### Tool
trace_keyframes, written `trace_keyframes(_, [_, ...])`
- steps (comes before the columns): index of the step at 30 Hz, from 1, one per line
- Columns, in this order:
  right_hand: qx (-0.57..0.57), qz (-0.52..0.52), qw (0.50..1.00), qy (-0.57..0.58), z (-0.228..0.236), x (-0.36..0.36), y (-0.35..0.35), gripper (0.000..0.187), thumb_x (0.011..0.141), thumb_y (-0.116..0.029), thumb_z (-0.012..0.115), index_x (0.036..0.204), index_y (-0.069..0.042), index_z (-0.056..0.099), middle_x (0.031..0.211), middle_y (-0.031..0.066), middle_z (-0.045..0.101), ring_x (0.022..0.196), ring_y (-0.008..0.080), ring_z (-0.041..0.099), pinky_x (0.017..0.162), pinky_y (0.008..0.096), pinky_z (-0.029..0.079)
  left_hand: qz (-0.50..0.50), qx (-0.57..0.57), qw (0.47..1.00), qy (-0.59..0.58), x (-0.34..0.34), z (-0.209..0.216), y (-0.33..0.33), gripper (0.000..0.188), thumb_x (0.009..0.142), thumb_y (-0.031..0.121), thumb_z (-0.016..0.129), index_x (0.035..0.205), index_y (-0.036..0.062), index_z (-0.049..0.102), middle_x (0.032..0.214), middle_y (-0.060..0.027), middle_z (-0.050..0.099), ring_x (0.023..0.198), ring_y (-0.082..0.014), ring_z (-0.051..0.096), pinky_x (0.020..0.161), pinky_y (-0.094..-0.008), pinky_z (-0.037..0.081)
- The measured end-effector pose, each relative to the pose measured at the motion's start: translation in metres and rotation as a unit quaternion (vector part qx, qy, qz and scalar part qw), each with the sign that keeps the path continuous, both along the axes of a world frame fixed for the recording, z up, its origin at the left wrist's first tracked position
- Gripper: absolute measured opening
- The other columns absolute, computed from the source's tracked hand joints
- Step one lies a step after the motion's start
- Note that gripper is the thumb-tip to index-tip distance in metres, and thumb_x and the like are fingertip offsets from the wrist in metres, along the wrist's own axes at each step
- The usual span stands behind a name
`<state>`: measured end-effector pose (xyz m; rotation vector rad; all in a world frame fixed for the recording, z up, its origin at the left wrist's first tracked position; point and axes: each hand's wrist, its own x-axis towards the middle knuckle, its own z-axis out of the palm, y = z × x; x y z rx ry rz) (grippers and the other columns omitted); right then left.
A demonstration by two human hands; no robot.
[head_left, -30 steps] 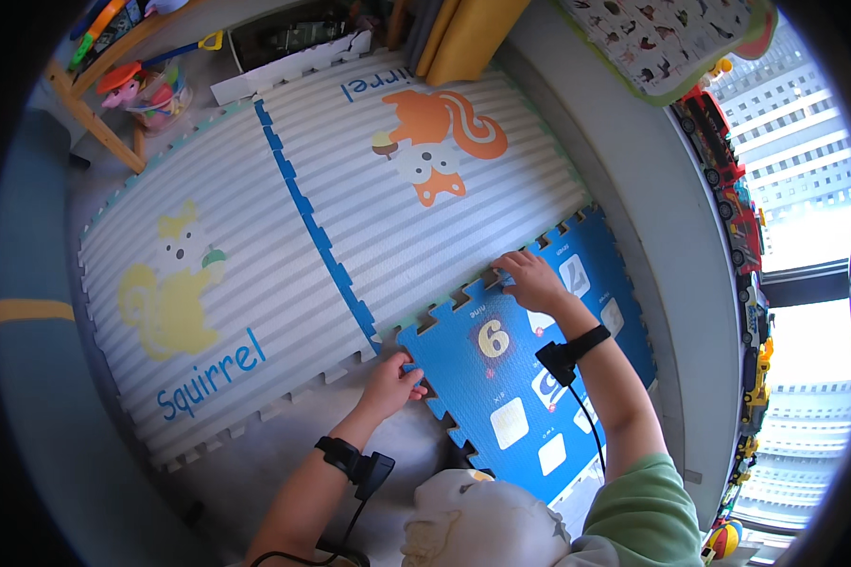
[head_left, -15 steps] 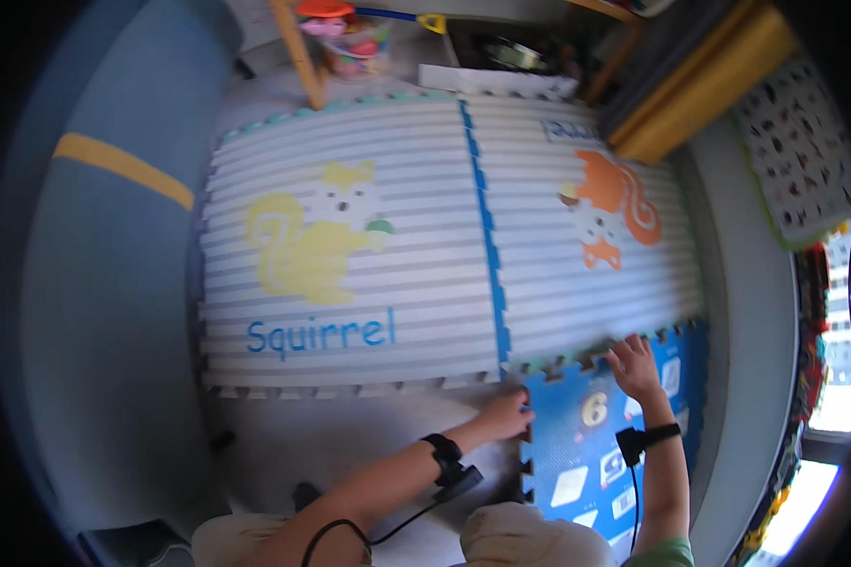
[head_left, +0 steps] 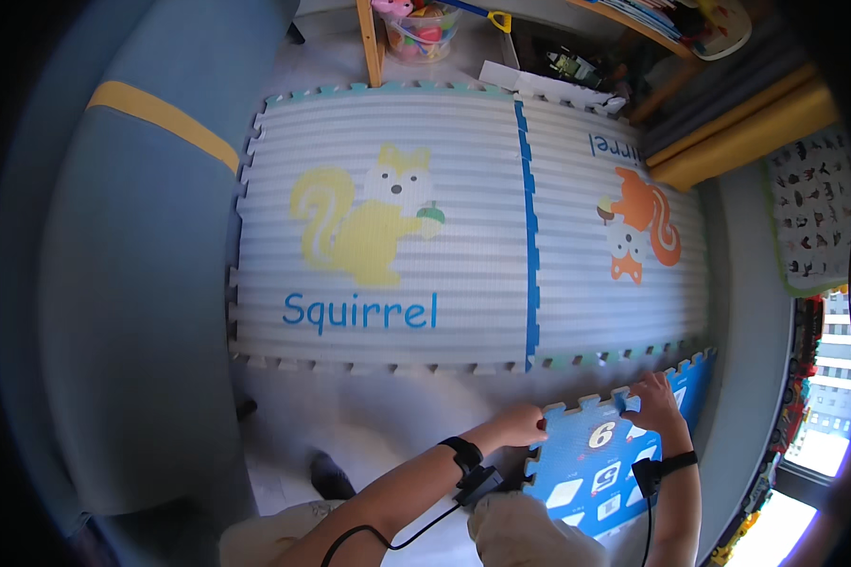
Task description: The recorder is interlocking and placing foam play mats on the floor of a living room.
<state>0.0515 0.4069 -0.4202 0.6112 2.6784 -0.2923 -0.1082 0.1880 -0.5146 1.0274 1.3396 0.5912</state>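
Both My Hands Gripped the Blue Mat

In the head view, I had the blue mat by its toothed upper border, at the lower right, in front of my knees. My left hand was curled in, its fingers closed on the mat's upper left corner. My right hand grasped the same border farther right, thumb on the printed face and fingers over the edge. The mat's face carried pale square panels and a cream-coloured figure. Grey floor showed between most of that border and the striped mats beyond it; how high the edge was raised, I could not tell.

Of those two striped mats, the left one bore a yellow squirrel above blue lettering, and the right one an orange squirrel, upside down to me. A blue toothed seam ran between them. I wore a black strap on each wrist, each with a dark device and a cable.

On my left stood a grey-blue padded piece with a yellow band. Past the mats were a clear tub of colourful toys and a wooden leg. A mustard curtain hung at the upper right, and toy vehicles lined the window side.
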Motion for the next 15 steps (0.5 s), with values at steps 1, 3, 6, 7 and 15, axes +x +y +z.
trace_keyframes(1, [-0.012, 0.014, 1.000, -0.018, 0.015, 0.005, -0.003, 0.029, 0.050, -0.023, 0.077, 0.070, -0.008, 0.062, 0.081, 0.0088, 0.052, 0.086, 0.0282, 0.047, 0.078, 0.0393, 0.039, -0.040, -0.032, 0.998, -0.028, -0.002, 0.016, -0.002, 0.035, 0.071, 0.028, 0.061, 0.091, 0.0004, 0.057, 0.084, -0.0154, 0.061, 0.078, -0.0274, 0.059, 0.070, -0.0349, 0.045])
trace_keyframes(3, [-0.014, 0.058, 0.994, -0.088, 0.047, 0.011, -0.012, 0.033, 0.047, -0.027, 0.078, 0.071, -0.010, 0.064, 0.080, 0.0036, 0.056, 0.088, 0.0261, 0.049, 0.076, 0.0380, 0.041, 0.025, -0.006, 0.998, -0.062, -0.004, 0.039, -0.022, 0.036, 0.073, 0.028, 0.060, 0.097, 0.0015, 0.055, 0.088, -0.0141, 0.061, 0.081, -0.0260, 0.059, 0.073, -0.0336, 0.044])
trace_keyframes(6, [-0.017, 0.092, 0.991, -0.095, 0.108, 0.023, -0.029, 0.027, 0.050, -0.027, 0.077, 0.068, -0.012, 0.065, 0.077, 0.0038, 0.060, 0.088, 0.0254, 0.051, 0.071, 0.0385, 0.044, 0.158, -0.026, 0.982, -0.099, -0.023, 0.099, -0.043, 0.037, 0.078, 0.026, 0.055, 0.107, 0.0035, 0.050, 0.096, -0.0117, 0.059, 0.088, -0.0232, 0.057, 0.077, -0.0314, 0.043])
trace_keyframes(7, [0.024, 0.065, 0.991, -0.117, 0.123, 0.040, -0.035, 0.022, 0.053, -0.029, 0.075, 0.066, -0.015, 0.066, 0.075, 0.0038, 0.061, 0.086, 0.0255, 0.053, 0.067, 0.0392, 0.045, 0.216, -0.069, 0.968, -0.104, -0.033, 0.127, -0.050, 0.036, 0.081, 0.026, 0.053, 0.110, 0.0045, 0.048, 0.100, -0.0106, 0.058, 0.092, -0.0219, 0.056, 0.079, -0.0303, 0.043])
trace_keyframes(15, [-0.025, 0.207, 0.941, -0.267, 0.268, 0.106, -0.095, 0.032, 0.067, -0.038, 0.063, 0.093, -0.019, 0.060, 0.090, 0.0045, 0.061, 0.086, 0.0274, 0.058, 0.069, 0.0449, 0.047, 0.643, -0.054, 0.754, -0.121, -0.057, 0.348, -0.259, 0.022, 0.089, 0.017, 0.042, 0.104, 0.0020, 0.046, 0.097, -0.0116, 0.054, 0.090, -0.0180, 0.056, 0.077, -0.0283, 0.044])
